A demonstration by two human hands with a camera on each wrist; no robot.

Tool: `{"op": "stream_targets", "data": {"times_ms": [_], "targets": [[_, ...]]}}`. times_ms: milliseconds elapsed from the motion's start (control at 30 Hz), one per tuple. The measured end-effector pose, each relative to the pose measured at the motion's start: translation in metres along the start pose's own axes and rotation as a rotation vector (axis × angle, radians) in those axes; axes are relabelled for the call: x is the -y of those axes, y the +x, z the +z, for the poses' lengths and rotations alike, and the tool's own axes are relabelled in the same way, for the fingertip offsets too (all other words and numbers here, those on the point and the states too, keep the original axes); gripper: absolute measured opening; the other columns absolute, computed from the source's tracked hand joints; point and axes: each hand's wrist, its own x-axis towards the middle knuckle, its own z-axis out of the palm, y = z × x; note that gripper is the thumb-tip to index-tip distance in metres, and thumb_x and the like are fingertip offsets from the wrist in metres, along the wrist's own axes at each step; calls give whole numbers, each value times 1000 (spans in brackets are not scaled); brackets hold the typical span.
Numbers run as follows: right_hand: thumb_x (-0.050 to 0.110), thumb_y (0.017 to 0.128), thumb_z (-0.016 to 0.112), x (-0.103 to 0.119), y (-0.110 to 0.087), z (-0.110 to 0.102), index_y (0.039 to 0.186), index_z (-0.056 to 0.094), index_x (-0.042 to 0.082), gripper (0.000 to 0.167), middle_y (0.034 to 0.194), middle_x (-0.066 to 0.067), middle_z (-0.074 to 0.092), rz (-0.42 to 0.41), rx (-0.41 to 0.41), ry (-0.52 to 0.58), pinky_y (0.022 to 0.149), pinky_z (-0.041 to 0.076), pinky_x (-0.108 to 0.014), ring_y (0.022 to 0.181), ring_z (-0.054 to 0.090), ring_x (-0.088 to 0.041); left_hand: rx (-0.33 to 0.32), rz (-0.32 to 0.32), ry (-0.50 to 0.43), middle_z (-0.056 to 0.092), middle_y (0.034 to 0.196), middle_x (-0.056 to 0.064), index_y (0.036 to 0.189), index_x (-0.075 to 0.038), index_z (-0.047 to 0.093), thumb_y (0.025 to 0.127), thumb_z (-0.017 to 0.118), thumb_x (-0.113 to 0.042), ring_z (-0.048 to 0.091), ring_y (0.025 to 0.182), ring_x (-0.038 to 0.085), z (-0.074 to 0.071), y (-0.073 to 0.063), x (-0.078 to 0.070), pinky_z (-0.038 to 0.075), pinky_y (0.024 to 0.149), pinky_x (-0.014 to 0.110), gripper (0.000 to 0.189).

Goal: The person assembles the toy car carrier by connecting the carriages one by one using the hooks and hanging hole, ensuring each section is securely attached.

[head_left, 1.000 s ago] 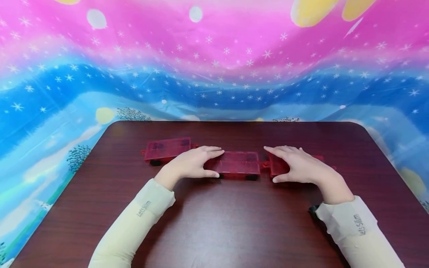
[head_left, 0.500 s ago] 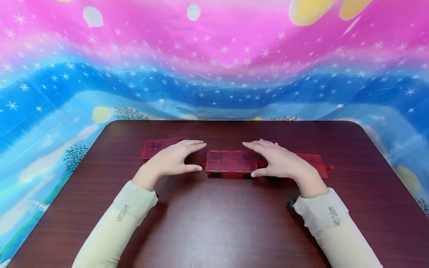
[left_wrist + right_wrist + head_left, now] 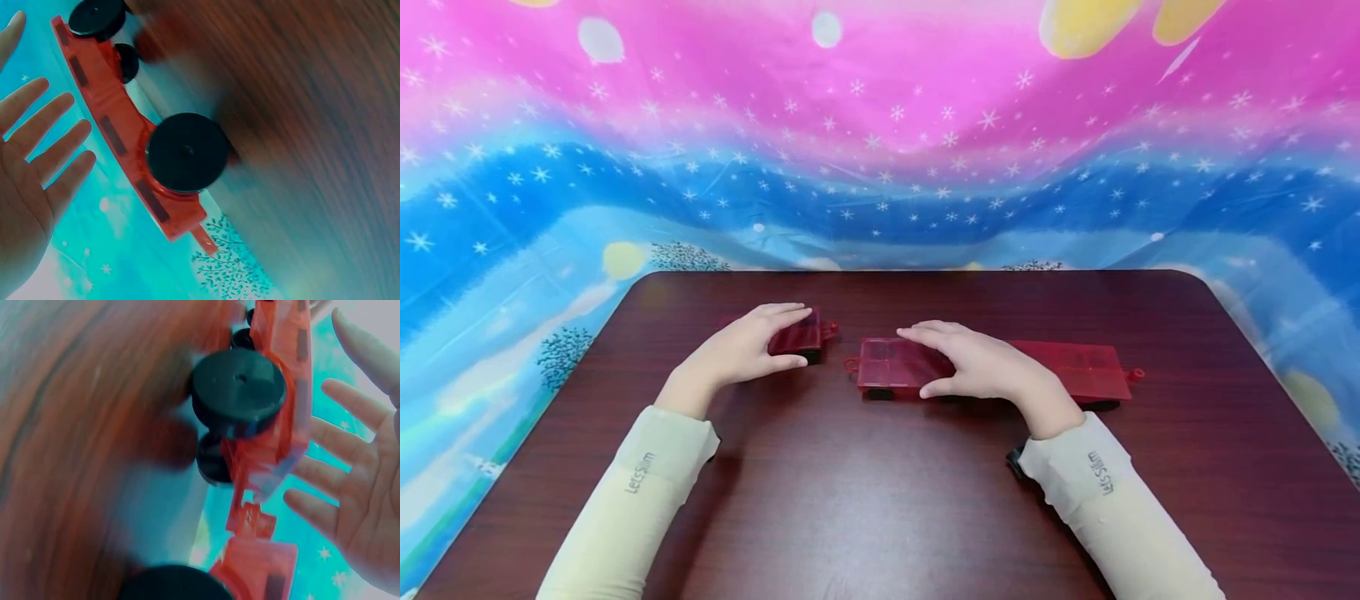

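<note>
Three flat red see-through toy wagons on black wheels stand in a row on the table. My left hand (image 3: 737, 346) is over the left wagon (image 3: 797, 333), thumb in front and fingers behind, hiding its left part. In the left wrist view the spread fingers (image 3: 59, 125) show beside that wagon (image 3: 119, 131), a gap between. My right hand (image 3: 985, 362) hovers over the right half of the middle wagon (image 3: 898, 361), fingers straight, holding nothing. The right wrist view shows a red link (image 3: 253, 522) joining the middle and right wagons. The right wagon (image 3: 1082, 368) lies partly behind my right hand.
The dark wooden table (image 3: 850, 500) has rounded far corners. Behind it hangs a pink and blue snowflake cloth (image 3: 880, 125). A gap separates the left wagon's hook (image 3: 831, 328) from the middle wagon's ring (image 3: 851, 365). A black strap (image 3: 1017, 460) shows at my right cuff.
Both hands have moved left. My left hand has gone from the middle wagon to the left one, my right hand from the right wagon to the middle one. The wagons have stayed in place.
</note>
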Motion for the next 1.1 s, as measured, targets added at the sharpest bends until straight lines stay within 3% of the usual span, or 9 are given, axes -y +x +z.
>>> {"op": "stream_targets", "data": {"times_ms": [400, 1100], "targets": [[34, 85, 79, 4, 9, 7, 154, 38, 22, 81, 157, -9, 40, -46, 34, -22, 114, 40, -50, 144, 38, -31, 45, -92, -43, 37, 157, 16, 154, -12, 37, 82, 80, -36, 36, 142, 38, 5, 5, 22, 46, 106, 57, 87], [28, 87, 77, 8, 10, 9, 148, 49, 24, 68, 153, -11, 42, 0, 44, -60, 106, 47, -49, 139, 40, -33, 90, -91, 14, 42, 152, 20, 155, -20, 37, 82, 80, -35, 40, 136, 41, 6, 11, 28, 46, 104, 58, 86]]}}
